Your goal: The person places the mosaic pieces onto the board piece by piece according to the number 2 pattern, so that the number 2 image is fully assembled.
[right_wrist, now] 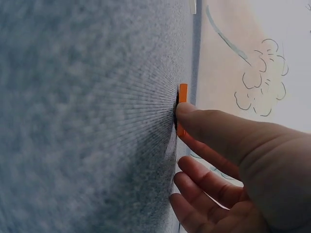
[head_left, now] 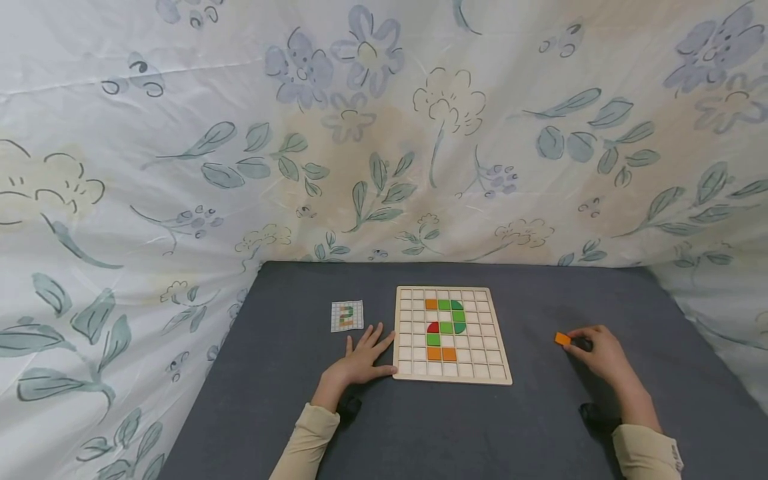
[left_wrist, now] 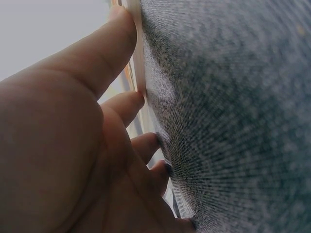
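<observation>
A square wooden grid board (head_left: 453, 381) lies on the dark cloth. Orange, green and red tiles, some with a rounded corner, fill several of its cells. My left hand (head_left: 358, 363) is spread flat beside the board, thumb and index fingertip touching its left edge; the left wrist view shows the thumb (left_wrist: 121, 34) against the wooden rim. Well to the right of the board, my right hand (head_left: 606, 353) pinches a small orange square tile (head_left: 562, 339) between thumb and index finger. In the right wrist view that orange tile (right_wrist: 182, 92) stands just off or on the cloth; I cannot tell which.
A small card (head_left: 347, 316) with a printed grid of coloured cells lies left of the board, just beyond my left fingertips. Behind the dark table (head_left: 540, 293) hangs a floral curtain (head_left: 384, 133), which also runs along the left and right sides.
</observation>
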`<state>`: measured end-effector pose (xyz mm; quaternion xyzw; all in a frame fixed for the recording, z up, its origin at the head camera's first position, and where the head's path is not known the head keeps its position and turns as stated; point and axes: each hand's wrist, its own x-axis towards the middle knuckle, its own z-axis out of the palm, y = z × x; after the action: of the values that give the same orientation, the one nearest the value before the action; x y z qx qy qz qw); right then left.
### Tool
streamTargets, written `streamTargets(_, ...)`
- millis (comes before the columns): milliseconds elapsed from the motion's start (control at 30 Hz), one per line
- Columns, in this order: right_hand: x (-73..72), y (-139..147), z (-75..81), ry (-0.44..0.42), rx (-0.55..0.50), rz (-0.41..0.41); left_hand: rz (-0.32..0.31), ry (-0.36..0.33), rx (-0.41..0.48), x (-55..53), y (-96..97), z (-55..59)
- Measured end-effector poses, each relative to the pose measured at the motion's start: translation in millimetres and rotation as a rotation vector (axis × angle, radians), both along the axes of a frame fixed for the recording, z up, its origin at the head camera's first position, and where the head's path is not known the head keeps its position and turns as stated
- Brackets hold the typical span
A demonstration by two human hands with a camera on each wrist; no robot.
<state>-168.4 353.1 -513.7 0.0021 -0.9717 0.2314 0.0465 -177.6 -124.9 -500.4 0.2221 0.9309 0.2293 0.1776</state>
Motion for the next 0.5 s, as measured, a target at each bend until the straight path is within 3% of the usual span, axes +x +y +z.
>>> streamTargets(500,0.3,-11.3,5.5,-0.013,-0.017,0.05,-0.003,0.002,0.001,-0.2,-1.1,-1.9)
